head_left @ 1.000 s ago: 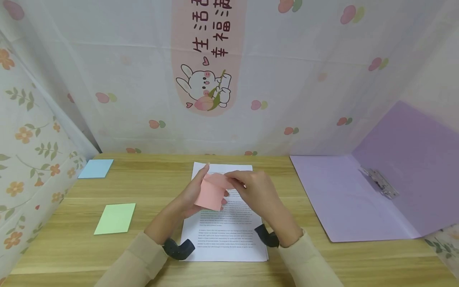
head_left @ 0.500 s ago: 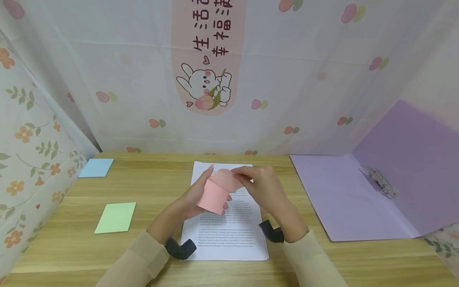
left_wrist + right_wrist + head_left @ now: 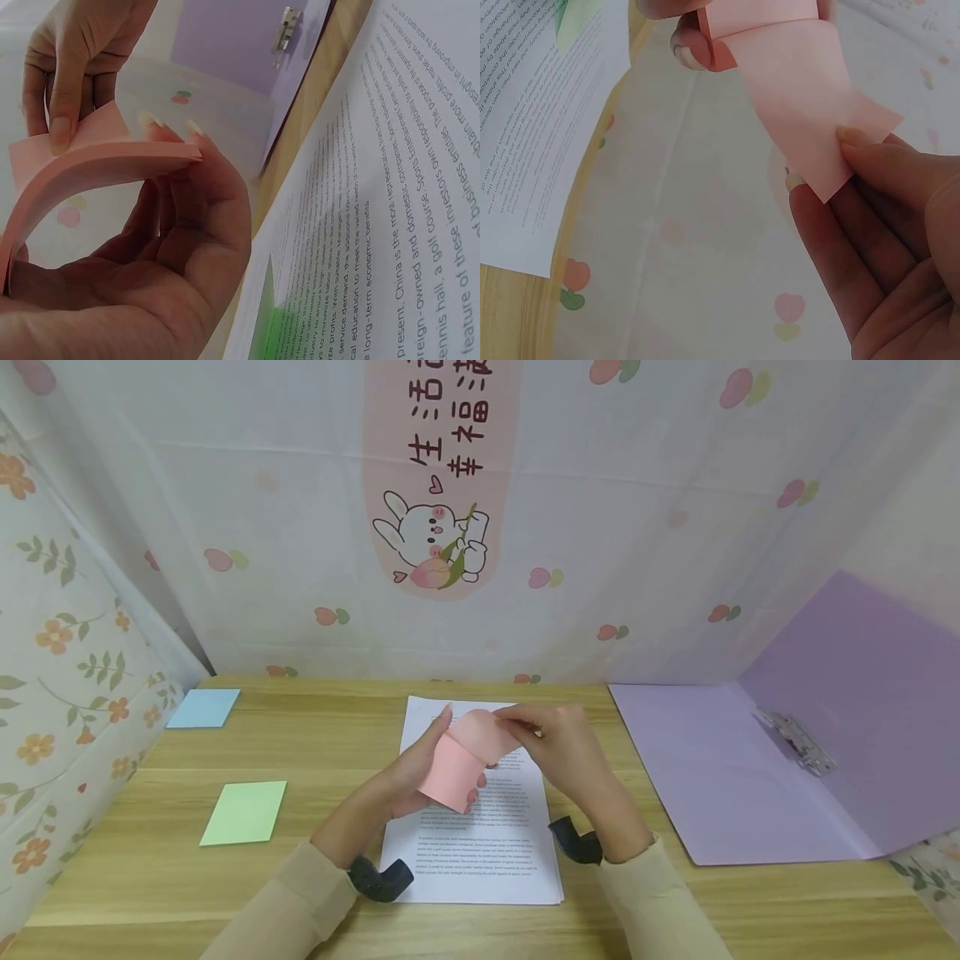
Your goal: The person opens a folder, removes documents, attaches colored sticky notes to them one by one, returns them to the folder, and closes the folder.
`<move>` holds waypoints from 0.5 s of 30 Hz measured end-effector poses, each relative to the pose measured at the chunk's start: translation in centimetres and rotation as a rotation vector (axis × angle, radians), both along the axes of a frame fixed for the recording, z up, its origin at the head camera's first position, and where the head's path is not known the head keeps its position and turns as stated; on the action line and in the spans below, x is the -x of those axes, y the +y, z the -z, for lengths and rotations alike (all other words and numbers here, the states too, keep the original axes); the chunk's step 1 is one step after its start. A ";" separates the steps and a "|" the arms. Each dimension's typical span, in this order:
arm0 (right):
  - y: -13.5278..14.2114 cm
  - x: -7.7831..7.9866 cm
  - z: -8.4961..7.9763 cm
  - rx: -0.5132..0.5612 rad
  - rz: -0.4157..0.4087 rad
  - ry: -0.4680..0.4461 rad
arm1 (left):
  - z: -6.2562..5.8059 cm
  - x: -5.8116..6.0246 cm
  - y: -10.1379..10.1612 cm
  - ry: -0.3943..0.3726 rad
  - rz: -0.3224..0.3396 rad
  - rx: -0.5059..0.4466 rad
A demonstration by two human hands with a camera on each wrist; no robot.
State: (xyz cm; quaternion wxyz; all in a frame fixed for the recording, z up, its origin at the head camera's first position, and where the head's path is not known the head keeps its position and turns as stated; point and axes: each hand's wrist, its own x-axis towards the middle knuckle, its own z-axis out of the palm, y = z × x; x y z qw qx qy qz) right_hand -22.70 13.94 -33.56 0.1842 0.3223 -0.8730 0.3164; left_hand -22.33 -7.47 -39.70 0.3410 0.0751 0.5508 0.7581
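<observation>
My left hand (image 3: pixel 412 768) holds a pink sticky note pad (image 3: pixel 452 777) above the stack of printed paper (image 3: pixel 480 860). In the left wrist view the pad (image 3: pixel 112 161) bows between the thumb side and the fingertips. My right hand (image 3: pixel 573 752) pinches the free end of the pad's top sheet (image 3: pixel 482 732) between thumb and fingers. That sheet (image 3: pixel 799 97) is bent up and away from the pad, as the right wrist view shows, while one edge still meets it. Its far corner is partly behind the right thumb.
On the wooden table's left lie a green sticky note pad (image 3: pixel 243 812) and, farther back, a blue one (image 3: pixel 203 708). An open purple folder (image 3: pixel 675 768) with a metal clip (image 3: pixel 797 743) stands at the right. A patterned curtain (image 3: pixel 585 527) hangs behind.
My right hand has drawn the top pink sheet up and to the right, so more of it is lifted. The left hand and pad have shifted slightly right.
</observation>
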 end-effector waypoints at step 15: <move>0.7 0.2 -0.2 0.042 0.014 -0.069 | -0.1 -0.2 0.3 0.004 0.009 0.008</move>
